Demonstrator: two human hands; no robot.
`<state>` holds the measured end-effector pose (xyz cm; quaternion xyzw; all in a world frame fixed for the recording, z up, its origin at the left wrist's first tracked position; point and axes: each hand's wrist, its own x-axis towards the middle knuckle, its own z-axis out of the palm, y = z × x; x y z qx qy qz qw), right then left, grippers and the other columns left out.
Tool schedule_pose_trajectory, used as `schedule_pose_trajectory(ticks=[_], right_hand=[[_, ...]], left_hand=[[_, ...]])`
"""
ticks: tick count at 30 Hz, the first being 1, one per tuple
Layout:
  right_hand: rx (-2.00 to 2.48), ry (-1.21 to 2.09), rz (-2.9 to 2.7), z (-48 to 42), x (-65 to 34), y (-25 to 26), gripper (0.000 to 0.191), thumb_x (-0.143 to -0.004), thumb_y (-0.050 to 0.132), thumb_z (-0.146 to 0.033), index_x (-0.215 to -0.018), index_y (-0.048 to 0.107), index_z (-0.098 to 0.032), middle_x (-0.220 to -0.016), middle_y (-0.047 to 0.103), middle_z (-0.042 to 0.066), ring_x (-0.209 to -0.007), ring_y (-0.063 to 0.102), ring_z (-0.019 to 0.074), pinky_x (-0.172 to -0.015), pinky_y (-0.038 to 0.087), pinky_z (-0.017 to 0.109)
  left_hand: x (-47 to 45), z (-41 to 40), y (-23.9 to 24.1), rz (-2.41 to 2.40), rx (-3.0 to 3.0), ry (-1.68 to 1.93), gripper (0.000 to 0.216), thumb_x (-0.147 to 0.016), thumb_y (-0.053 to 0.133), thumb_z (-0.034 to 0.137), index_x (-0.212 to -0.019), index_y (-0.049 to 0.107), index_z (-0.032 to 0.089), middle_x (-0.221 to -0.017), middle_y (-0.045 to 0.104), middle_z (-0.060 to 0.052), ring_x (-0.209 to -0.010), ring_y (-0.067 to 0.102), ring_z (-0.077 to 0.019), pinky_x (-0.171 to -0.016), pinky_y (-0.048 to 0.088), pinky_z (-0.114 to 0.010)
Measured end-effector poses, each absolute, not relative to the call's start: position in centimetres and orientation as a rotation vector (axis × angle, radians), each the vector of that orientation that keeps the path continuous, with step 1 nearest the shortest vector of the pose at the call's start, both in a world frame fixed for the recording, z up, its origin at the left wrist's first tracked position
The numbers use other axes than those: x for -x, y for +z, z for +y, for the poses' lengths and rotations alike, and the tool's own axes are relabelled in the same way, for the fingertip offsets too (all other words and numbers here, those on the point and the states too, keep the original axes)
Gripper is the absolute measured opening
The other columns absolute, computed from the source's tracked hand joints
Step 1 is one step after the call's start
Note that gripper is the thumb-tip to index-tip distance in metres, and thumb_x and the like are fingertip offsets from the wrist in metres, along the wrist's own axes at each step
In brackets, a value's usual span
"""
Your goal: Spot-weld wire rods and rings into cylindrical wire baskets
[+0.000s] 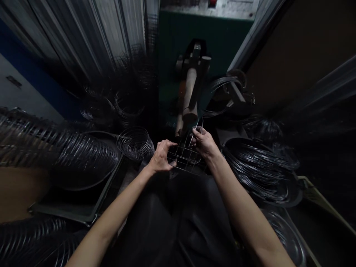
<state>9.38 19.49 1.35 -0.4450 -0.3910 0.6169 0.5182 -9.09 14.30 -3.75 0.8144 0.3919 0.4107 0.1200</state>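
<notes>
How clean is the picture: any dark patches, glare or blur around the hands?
Head view, centre: dim, yet left hand and right hand read clearly; bars of the wire frame partly fade into shadow. Head view, sides: highlights glint on the wire coils at right; wire rings at far left look smeared.

Faint, unreadable lettering on green machine
</notes>
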Motion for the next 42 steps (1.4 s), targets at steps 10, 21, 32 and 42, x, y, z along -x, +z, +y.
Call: schedule_pose_trajectory(ticks=[10,21,32,42], right_hand=[[1.077,1.503,-0.898,20.8,-9.1,0.3,0.052,-0.047,0.083,-0.04,-0.08,0.048,-0.019,-0.057,0.055,-0.007,-0.042,0.044,0.0032,-0.038,0.032,0.014],[1.015,1.508,-0.869,22.2,-9.0,-0.5,0.05,-0.049,0.083,-0.039,-0.077,0.047,-0.02,-0.053,0.049,-0.01,-0.04,0.042,0.0026,-0.036,0.031,0.013],[0.979,1.469,-0.951,23.5,-8.9,-0.7,0.046,-0.056,0.082,-0.036,-0.075,0.043,-0.021,-0.057,0.049,-0.009,-0.041,0.042,0.0027,-0.038,0.032,0.015],[1.044,1.442,-1.012,24.6,-8.8,-1.6,0.047,-0.055,0.082,-0.042,-0.075,0.045,-0.021,-0.049,0.048,-0.009,-0.04,0.042,0.0048,-0.038,0.033,0.017]], left_hand=[[9.5,16.6,-4.2,1.166,-2.377,1.114,0.053,-0.063,0.061,0.025,-0.113,0.047,0.016,-0.099,0.054,-0.008,-0.094,0.053,-0.0254,-0.087,0.039,-0.041],[9.9,17.8,-3.3,1.151,-2.386,1.126,0.051,-0.064,0.062,0.024,-0.112,0.047,0.015,-0.1,0.056,-0.009,-0.095,0.053,-0.0249,-0.086,0.039,-0.04],[10.0,18.7,-2.6,1.169,-2.364,1.079,0.052,-0.063,0.062,0.022,-0.113,0.049,0.015,-0.101,0.056,-0.008,-0.097,0.053,-0.0249,-0.089,0.039,-0.04],[10.1,19.4,-2.8,1.158,-2.36,1.083,0.051,-0.062,0.063,0.02,-0.11,0.05,0.014,-0.101,0.057,-0.007,-0.096,0.053,-0.0239,-0.09,0.039,-0.039]])
